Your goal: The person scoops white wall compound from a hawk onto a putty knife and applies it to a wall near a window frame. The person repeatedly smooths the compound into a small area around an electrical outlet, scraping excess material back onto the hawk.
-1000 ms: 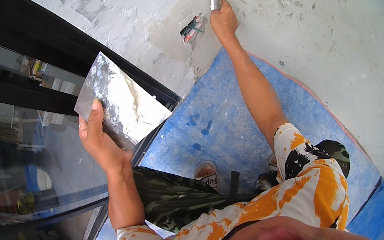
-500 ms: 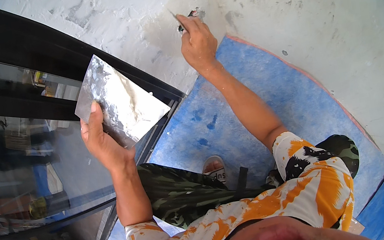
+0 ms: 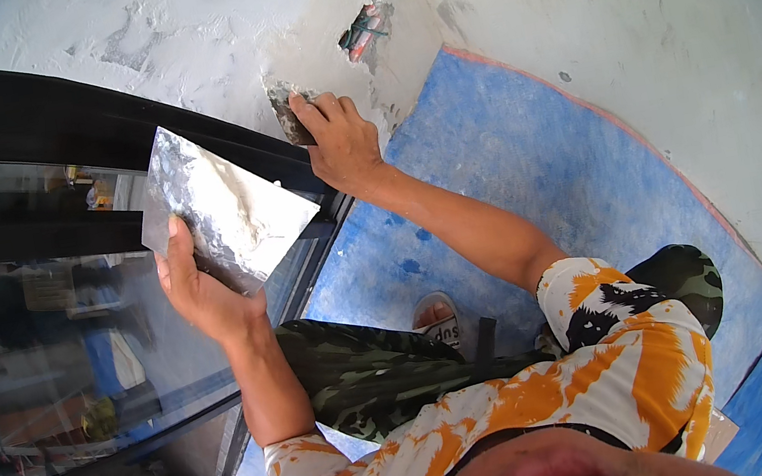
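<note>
My left hand (image 3: 199, 294) grips a flat square metal plate (image 3: 225, 209) smeared with white filler, held tilted in front of the dark window frame. My right hand (image 3: 342, 139) is closed around a putty knife (image 3: 288, 114); its blade, loaded with grey-white filler, points up and left toward the white plastered wall (image 3: 195, 27). Just above and right of that hand is a small broken hole in the wall (image 3: 364, 31) with coloured wires showing inside. The knife's handle is hidden in my fist.
A black-framed glass window or door (image 3: 62, 322) fills the left side. Blue sheeting (image 3: 530, 163) covers the floor along the wall base. My knees in camouflage trousers (image 3: 373, 370) and a sandalled foot (image 3: 434, 315) are below.
My right hand has come down and left from the wall hole toward the metal plate, carrying the putty knife. The left hand with the plate has stayed nearly still.
</note>
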### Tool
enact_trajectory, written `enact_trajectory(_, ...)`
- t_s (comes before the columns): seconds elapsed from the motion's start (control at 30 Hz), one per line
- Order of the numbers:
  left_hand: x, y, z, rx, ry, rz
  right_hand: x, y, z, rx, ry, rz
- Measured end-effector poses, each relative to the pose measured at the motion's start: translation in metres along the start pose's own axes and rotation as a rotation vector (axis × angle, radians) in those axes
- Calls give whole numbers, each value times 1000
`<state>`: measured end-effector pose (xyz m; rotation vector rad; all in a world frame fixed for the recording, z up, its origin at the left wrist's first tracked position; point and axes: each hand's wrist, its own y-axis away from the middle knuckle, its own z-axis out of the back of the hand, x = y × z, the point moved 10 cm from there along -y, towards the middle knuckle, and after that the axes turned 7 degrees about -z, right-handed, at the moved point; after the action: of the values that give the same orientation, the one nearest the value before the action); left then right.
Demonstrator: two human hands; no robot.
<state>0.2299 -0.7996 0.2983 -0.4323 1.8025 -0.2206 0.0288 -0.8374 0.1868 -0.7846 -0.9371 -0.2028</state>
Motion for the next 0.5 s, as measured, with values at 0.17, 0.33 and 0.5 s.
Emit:
enact_trajectory(0.17,-8,-2,1,-48,-27,-54,-42,-9,38,-301,-178,-132)
enact_trajectory(0.33,-9,0,5,-86,-39,-56,-54,-22,21,-420,-130,-136)
enact_trajectory(0.5,-6,1,7,-63,-34,-39,-42,-32,10,-488,-58,-120)
